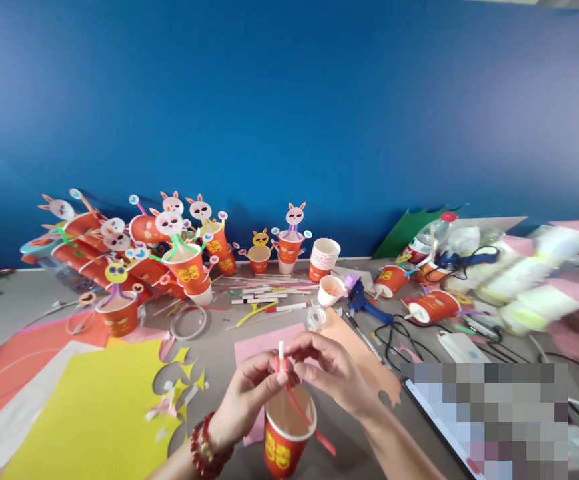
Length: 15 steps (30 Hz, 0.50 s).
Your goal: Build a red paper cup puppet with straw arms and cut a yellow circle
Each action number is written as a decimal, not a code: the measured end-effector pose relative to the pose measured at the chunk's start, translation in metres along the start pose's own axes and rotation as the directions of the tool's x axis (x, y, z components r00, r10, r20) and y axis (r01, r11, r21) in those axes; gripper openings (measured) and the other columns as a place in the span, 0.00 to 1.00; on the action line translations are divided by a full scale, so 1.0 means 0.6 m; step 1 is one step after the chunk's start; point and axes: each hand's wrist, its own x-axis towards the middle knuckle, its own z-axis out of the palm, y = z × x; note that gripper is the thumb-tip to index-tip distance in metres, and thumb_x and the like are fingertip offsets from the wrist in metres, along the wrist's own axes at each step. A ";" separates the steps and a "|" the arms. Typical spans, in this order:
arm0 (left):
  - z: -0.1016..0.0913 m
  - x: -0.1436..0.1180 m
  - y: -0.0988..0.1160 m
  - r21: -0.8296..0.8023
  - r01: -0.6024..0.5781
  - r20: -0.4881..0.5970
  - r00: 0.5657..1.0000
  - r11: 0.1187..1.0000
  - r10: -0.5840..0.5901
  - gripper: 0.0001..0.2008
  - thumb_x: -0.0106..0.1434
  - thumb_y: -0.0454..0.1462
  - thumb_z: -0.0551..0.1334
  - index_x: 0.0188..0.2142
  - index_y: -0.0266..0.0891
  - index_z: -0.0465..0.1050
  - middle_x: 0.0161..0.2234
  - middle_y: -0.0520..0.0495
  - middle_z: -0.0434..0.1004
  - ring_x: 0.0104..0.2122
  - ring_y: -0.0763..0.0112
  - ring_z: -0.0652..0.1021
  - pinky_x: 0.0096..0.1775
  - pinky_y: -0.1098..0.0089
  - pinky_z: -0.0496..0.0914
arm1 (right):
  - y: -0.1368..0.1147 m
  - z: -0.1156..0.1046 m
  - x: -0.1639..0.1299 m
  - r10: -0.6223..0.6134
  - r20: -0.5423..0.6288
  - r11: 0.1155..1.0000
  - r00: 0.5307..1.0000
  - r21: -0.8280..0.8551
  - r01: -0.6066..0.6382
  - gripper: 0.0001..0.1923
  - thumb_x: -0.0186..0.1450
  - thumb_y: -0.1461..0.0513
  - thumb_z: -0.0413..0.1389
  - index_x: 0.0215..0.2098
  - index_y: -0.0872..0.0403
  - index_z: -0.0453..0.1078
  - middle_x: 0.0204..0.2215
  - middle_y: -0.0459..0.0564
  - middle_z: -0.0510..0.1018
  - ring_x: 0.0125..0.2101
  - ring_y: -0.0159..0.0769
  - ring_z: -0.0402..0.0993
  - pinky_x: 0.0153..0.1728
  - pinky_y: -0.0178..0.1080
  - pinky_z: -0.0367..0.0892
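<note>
My left hand (249, 393) and my right hand (332, 367) meet just above a red paper cup (282, 447) at the bottom centre. Between their fingertips they pinch a white straw (280, 351) with a red paper strip (302, 413) that trails down into the cup and out over its rim. A red bead bracelet (206, 450) sits on my left wrist.
Finished rabbit-face cups (179, 253) crowd the back left against the blue wall. A stack of cups (323, 259), a blue glue gun (364, 303), tape rolls (315, 316), cut straws (264, 297) and cables lie mid-table. Yellow paper (94, 413) and red sheets cover the left; a blurred patch covers part of the lower right.
</note>
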 end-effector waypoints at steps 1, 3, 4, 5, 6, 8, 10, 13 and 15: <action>0.000 0.000 0.000 -0.012 0.007 -0.001 1.000 1.000 -0.007 0.10 0.61 0.41 0.68 0.30 0.36 0.79 0.30 0.46 0.78 0.32 0.68 0.76 0.38 0.71 0.69 | 0.003 0.002 0.001 0.005 0.017 0.999 1.000 0.041 -0.006 0.11 0.66 0.55 0.60 0.41 0.53 0.73 0.34 0.49 0.76 0.33 0.35 0.75 0.35 0.37 0.72; 0.001 -0.001 0.001 -0.024 0.011 0.001 1.000 1.000 -0.011 0.10 0.60 0.41 0.69 0.29 0.36 0.78 0.29 0.47 0.78 0.31 0.68 0.76 0.38 0.71 0.69 | 0.010 0.005 0.004 0.004 0.029 0.997 1.000 0.083 -0.006 0.11 0.65 0.55 0.62 0.38 0.54 0.73 0.33 0.49 0.75 0.32 0.35 0.75 0.34 0.36 0.72; 0.001 -0.001 0.001 -0.024 0.010 0.005 1.000 1.000 -0.010 0.10 0.60 0.41 0.69 0.29 0.36 0.78 0.29 0.47 0.79 0.31 0.68 0.76 0.37 0.71 0.69 | 0.014 0.006 0.005 0.001 0.027 0.995 1.000 0.095 -0.003 0.11 0.64 0.55 0.62 0.36 0.55 0.73 0.32 0.49 0.74 0.32 0.35 0.74 0.33 0.36 0.72; 0.001 -0.001 0.002 -0.020 0.008 0.009 1.000 1.000 -0.008 0.10 0.60 0.41 0.69 0.29 0.36 0.78 0.29 0.47 0.79 0.31 0.68 0.76 0.37 0.71 0.69 | 0.016 0.007 0.006 0.000 0.024 0.993 1.000 0.114 -0.003 0.11 0.64 0.55 0.63 0.36 0.55 0.73 0.32 0.48 0.74 0.32 0.34 0.74 0.32 0.35 0.72; 0.001 -0.001 0.002 -0.011 0.007 0.016 1.000 1.000 -0.007 0.10 0.60 0.41 0.69 0.29 0.36 0.79 0.29 0.47 0.79 0.32 0.68 0.76 0.38 0.71 0.69 | 0.019 0.009 0.006 0.005 0.022 0.990 1.000 0.139 -0.008 0.11 0.64 0.54 0.63 0.36 0.55 0.73 0.31 0.48 0.73 0.31 0.34 0.73 0.31 0.35 0.71; 0.001 -0.002 0.004 0.007 0.003 0.030 1.000 1.000 -0.004 0.09 0.61 0.41 0.68 0.30 0.36 0.79 0.30 0.46 0.80 0.33 0.67 0.77 0.38 0.71 0.69 | 0.022 0.013 0.005 0.023 0.012 0.983 1.000 0.180 -0.025 0.12 0.63 0.54 0.63 0.37 0.54 0.72 0.30 0.46 0.73 0.29 0.32 0.73 0.30 0.34 0.71; -0.001 -0.002 0.004 0.023 -0.013 0.031 0.999 1.000 0.012 0.09 0.62 0.41 0.67 0.30 0.36 0.79 0.30 0.45 0.80 0.33 0.67 0.77 0.39 0.70 0.69 | 0.024 0.017 0.000 0.019 -0.058 0.986 0.998 0.166 -0.009 0.13 0.63 0.55 0.63 0.40 0.53 0.71 0.29 0.46 0.73 0.27 0.31 0.71 0.29 0.34 0.70; -0.004 0.000 0.002 0.062 -0.057 0.017 0.998 0.996 0.056 0.09 0.63 0.40 0.66 0.30 0.36 0.79 0.30 0.45 0.79 0.33 0.67 0.76 0.40 0.69 0.69 | 0.024 0.021 -0.015 -0.136 -0.265 0.991 0.955 -0.057 0.125 0.08 0.65 0.57 0.61 0.40 0.52 0.72 0.33 0.49 0.74 0.33 0.36 0.73 0.34 0.37 0.71; -0.007 0.000 0.000 0.100 -0.085 -0.005 0.996 0.991 0.086 0.10 0.63 0.40 0.66 0.31 0.36 0.80 0.30 0.45 0.79 0.33 0.66 0.76 0.40 0.69 0.69 | 0.021 0.024 -0.026 -0.272 -0.332 0.942 0.903 -0.283 0.179 0.03 0.66 0.59 0.60 0.36 0.51 0.74 0.35 0.52 0.76 0.39 0.41 0.74 0.41 0.41 0.71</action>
